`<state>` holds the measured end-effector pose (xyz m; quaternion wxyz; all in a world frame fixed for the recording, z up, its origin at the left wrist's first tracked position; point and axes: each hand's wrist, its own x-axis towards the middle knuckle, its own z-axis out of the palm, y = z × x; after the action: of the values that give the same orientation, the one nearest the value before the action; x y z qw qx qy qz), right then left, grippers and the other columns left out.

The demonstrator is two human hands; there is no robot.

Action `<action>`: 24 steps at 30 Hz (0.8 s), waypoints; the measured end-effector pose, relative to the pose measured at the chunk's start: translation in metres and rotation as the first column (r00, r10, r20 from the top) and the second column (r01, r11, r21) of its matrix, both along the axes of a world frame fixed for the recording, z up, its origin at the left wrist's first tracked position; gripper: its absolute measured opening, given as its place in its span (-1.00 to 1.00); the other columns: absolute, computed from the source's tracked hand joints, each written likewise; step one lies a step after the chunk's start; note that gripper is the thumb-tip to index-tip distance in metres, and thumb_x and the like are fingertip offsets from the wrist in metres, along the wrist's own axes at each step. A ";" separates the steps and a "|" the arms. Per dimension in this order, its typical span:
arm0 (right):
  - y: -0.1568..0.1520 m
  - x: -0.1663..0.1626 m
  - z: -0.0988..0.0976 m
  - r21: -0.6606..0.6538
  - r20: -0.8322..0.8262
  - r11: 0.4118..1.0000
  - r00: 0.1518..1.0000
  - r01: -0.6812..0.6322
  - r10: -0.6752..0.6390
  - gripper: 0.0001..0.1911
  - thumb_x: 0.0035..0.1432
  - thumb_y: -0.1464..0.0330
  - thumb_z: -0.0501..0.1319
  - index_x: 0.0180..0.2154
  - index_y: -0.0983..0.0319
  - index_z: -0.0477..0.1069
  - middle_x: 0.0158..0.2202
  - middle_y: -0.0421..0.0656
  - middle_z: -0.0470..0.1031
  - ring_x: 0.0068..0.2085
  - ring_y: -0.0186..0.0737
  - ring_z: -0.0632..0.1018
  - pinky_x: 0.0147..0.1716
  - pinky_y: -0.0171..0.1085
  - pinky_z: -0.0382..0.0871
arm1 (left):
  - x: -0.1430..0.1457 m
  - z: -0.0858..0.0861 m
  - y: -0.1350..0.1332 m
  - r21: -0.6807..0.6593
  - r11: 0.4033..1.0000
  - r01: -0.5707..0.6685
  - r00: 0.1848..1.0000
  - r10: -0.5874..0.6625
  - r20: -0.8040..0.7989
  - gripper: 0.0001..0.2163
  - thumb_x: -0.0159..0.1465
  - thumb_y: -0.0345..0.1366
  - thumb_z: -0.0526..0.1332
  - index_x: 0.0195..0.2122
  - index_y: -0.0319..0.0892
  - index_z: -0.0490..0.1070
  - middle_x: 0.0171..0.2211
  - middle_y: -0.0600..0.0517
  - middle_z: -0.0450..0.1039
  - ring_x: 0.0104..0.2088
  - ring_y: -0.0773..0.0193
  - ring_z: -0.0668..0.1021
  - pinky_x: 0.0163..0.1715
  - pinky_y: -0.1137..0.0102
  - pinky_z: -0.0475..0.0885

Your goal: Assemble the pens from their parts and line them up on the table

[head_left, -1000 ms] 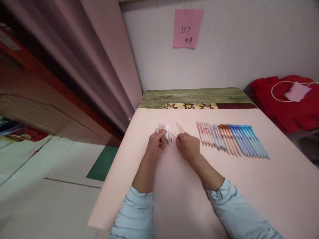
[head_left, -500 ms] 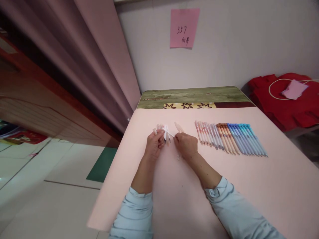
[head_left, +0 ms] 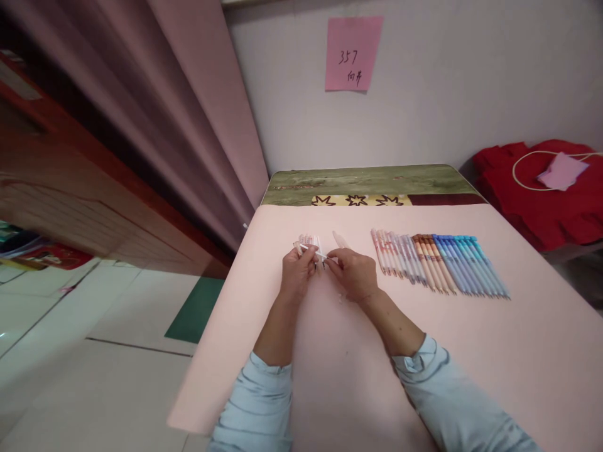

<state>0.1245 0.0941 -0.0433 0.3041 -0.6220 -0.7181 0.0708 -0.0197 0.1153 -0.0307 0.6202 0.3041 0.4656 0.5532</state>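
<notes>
A thin white pen refill (head_left: 320,253) runs slantwise between my two hands. My left hand (head_left: 298,271) is closed, with one end of the refill between thumb and fingers. Pinched fingers of my right hand (head_left: 355,272) grip its other end. Several more white refills (head_left: 319,242) lie just behind my left hand, partly covered by it. Beyond my right hand rests a pale pen barrel (head_left: 338,238), its near end hidden. To the right, a neat row of pens (head_left: 440,263) runs from pinkish and clear through brown to blue and turquoise.
A pale pink sheet (head_left: 348,389) covers most of the table, leaving a green wood-patterned strip (head_left: 367,181) at the back. Tiny pale bits (head_left: 340,299) lie near my right wrist. A curtain (head_left: 211,125) hangs left; a red cloth (head_left: 522,207) sits at the right.
My hands have come slightly closer together, and the refill between them lies a little flatter. The whole view has shifted slightly; the row of pens lies as before.
</notes>
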 end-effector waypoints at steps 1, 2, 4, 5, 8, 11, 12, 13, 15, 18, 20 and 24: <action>0.001 0.003 0.002 -0.023 -0.014 1.000 1.000 0.018 -0.018 -0.78 0.25 0.18 0.20 -0.18 0.12 0.54 -0.35 -0.22 0.60 -0.38 -0.29 0.53 -0.42 -0.33 0.10 | -0.001 -0.001 0.001 0.006 0.999 -0.034 0.999 0.034 0.001 -0.68 0.00 -0.21 0.44 -0.39 -0.27 0.37 -0.59 0.14 0.34 -0.74 0.61 0.13 -0.75 0.56 -0.07; 0.002 0.006 0.004 -0.052 -0.025 0.998 0.999 0.044 -0.046 -0.77 0.24 0.16 0.20 -0.19 0.13 0.54 -0.37 -0.22 0.59 -0.38 -0.28 0.52 -0.42 -0.33 0.11 | -0.003 -0.002 0.002 0.013 0.997 -0.073 0.997 0.073 0.004 -0.68 -0.01 -0.20 0.44 -0.39 -0.28 0.37 -0.59 0.13 0.35 -0.74 0.61 0.13 -0.75 0.56 -0.08; 0.004 0.013 0.010 -0.126 -0.026 0.987 0.994 0.102 -0.106 -0.75 0.24 0.15 0.18 -0.29 0.14 0.53 -0.43 -0.21 0.57 -0.39 -0.25 0.51 -0.42 -0.32 0.10 | -0.007 -0.004 0.005 0.031 0.989 -0.146 0.989 0.146 0.011 -0.67 -0.01 -0.18 0.44 -0.40 -0.28 0.37 -0.60 0.12 0.36 -0.74 0.61 0.12 -0.75 0.56 -0.09; 0.004 0.016 0.014 -0.169 -0.020 0.978 0.992 0.121 -0.126 -0.73 0.24 0.15 0.16 -0.36 0.15 0.52 -0.45 -0.20 0.56 -0.39 -0.24 0.51 -0.43 -0.31 0.10 | -0.008 -0.004 0.006 0.040 0.984 -0.176 0.984 0.175 0.015 -0.67 -0.01 -0.17 0.44 -0.40 -0.28 0.38 -0.60 0.12 0.36 -0.74 0.61 0.12 -0.75 0.56 -0.08; 0.006 0.023 0.026 -0.300 0.002 0.944 0.990 0.135 -0.141 -0.72 0.19 0.12 0.20 -0.43 0.15 0.49 -0.44 -0.20 0.56 -0.38 -0.22 0.51 -0.45 -0.31 0.09 | -0.012 -0.005 0.009 0.064 0.971 -0.228 0.973 0.227 0.032 -0.67 0.00 -0.15 0.43 -0.40 -0.28 0.38 -0.61 0.12 0.37 -0.74 0.61 0.12 -0.75 0.56 -0.07; 0.006 0.023 0.033 -0.419 0.076 0.894 0.988 0.157 -0.138 -0.64 0.06 0.00 0.28 -0.47 0.16 0.47 -0.45 -0.17 0.55 -0.37 -0.19 0.52 -0.46 -0.31 0.11 | -0.012 -0.006 0.010 0.065 0.966 -0.250 0.968 0.248 0.038 -0.67 0.01 -0.15 0.42 -0.43 -0.26 0.35 -0.62 0.12 0.37 -0.75 0.60 0.12 -0.75 0.56 -0.08; 0.005 0.022 0.034 -0.441 0.117 0.880 0.984 0.175 -0.138 -0.60 0.02 -0.04 0.29 -0.48 0.17 0.46 -0.46 -0.15 0.55 -0.36 -0.17 0.52 -0.45 -0.30 0.11 | -0.012 -0.006 0.010 0.058 0.966 -0.253 0.967 0.251 0.037 -0.67 0.00 -0.15 0.43 -0.44 -0.25 0.34 -0.62 0.12 0.36 -0.75 0.60 0.12 -0.75 0.56 -0.08; 0.005 0.019 0.034 -0.450 0.154 0.872 0.979 0.192 -0.135 -0.58 -0.01 -0.06 0.30 -0.48 0.17 0.46 -0.46 -0.14 0.54 -0.35 -0.16 0.52 -0.45 -0.30 0.11 | -0.012 -0.006 0.010 0.050 0.966 -0.255 0.967 0.253 0.037 -0.67 0.00 -0.15 0.43 -0.45 -0.25 0.33 -0.62 0.13 0.36 -0.76 0.60 0.12 -0.76 0.56 -0.08; 0.003 0.014 0.030 -0.436 0.201 0.877 0.972 0.204 -0.126 -0.59 -0.03 -0.04 0.32 -0.43 0.17 0.47 -0.44 -0.12 0.54 -0.35 -0.14 0.53 -0.45 -0.29 0.12 | -0.011 -0.006 0.010 0.036 0.967 -0.251 0.967 0.250 0.039 -0.66 0.00 -0.15 0.44 -0.47 -0.23 0.30 -0.62 0.14 0.36 -0.76 0.61 0.11 -0.76 0.56 -0.08; 0.001 0.008 0.025 -0.378 0.188 0.911 0.977 0.165 -0.099 -0.81 0.05 0.17 0.28 -0.39 0.16 0.47 -0.43 -0.15 0.55 -0.37 -0.18 0.52 -0.46 -0.30 0.10 | -0.011 -0.006 0.009 0.039 0.972 -0.230 0.972 0.228 0.046 -0.66 0.01 -0.15 0.43 -0.48 -0.22 0.28 -0.63 0.14 0.35 -0.76 0.61 0.10 -0.76 0.56 -0.09; 0.001 0.008 0.025 -0.322 0.143 0.938 0.986 0.132 -0.089 -0.91 0.07 0.29 0.23 -0.41 0.15 0.47 -0.43 -0.19 0.56 -0.38 -0.22 0.52 -0.47 -0.31 0.08 | -0.011 -0.005 0.008 0.049 0.973 -0.224 0.974 0.222 0.044 -0.66 0.02 -0.15 0.42 -0.48 -0.22 0.27 -0.63 0.14 0.36 -0.76 0.60 0.11 -0.76 0.56 -0.08; 0.000 0.011 0.031 -0.227 -0.003 0.974 1.000 0.020 -0.021 -0.89 0.07 0.25 0.24 -0.42 0.13 0.50 -0.47 -0.26 0.55 -0.42 -0.27 0.52 -0.46 -0.34 0.11 | -0.010 -0.004 0.006 0.051 0.976 -0.210 0.977 0.209 0.039 -0.65 0.02 -0.15 0.42 -0.48 -0.22 0.27 -0.61 0.13 0.38 -0.75 0.60 0.13 -0.76 0.57 -0.06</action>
<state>0.1355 0.0941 -0.0121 0.2339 -0.6599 -0.6979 0.1508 -0.0300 0.1212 -0.0343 0.5577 0.2608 0.4692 0.6331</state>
